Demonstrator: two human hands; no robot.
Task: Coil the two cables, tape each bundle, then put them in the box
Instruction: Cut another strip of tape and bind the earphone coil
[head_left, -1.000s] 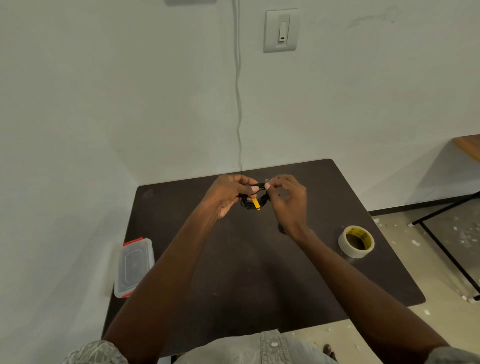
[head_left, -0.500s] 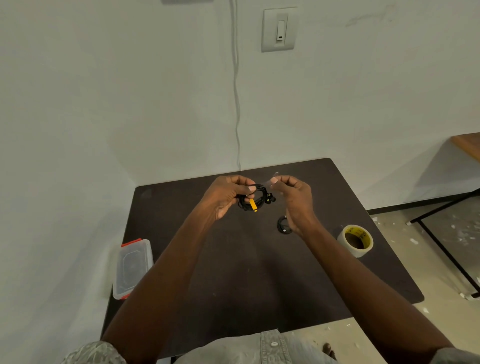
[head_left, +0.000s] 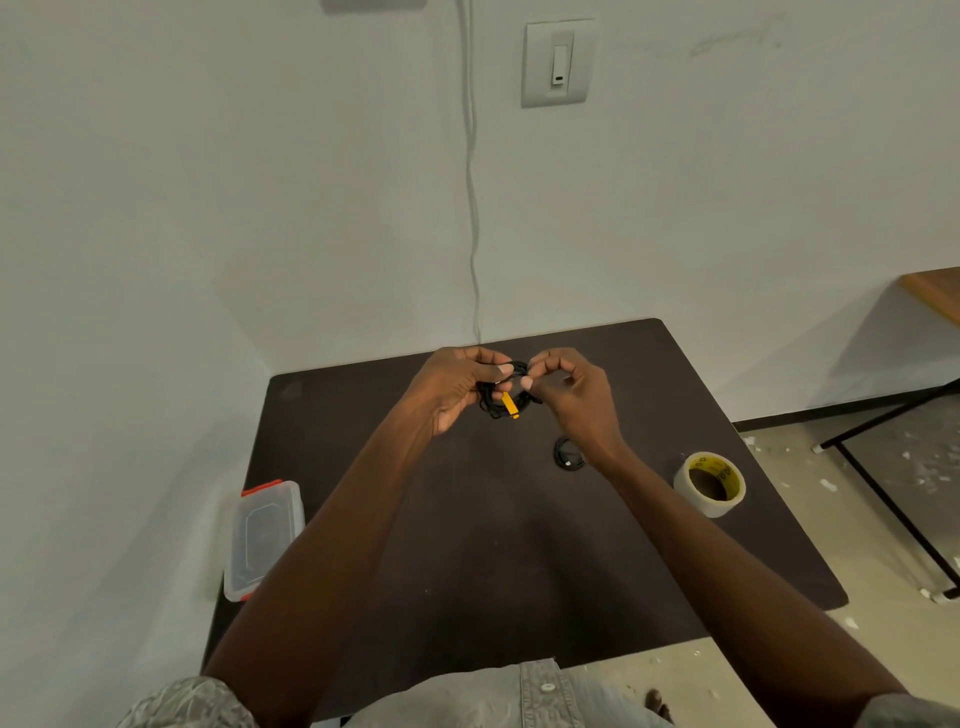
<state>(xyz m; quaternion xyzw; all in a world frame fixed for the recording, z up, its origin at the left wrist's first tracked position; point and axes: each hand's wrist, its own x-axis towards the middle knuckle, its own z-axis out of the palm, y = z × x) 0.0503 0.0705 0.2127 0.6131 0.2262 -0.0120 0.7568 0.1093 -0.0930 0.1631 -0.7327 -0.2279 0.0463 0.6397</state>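
The right hand has closed back in on the coiled black cable, pinching it opposite the gripping left hand; any tape strip is indiscernible.

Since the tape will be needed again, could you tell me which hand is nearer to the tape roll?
Right. The right hand is up-left of the tape roll on the table; the left hand is farther left, both holding the coiled cable.

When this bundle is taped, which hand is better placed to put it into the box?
Probably the left hand: it grips the black coil, and the box sits at the table's left edge. The right hand is nearer the tape roll.
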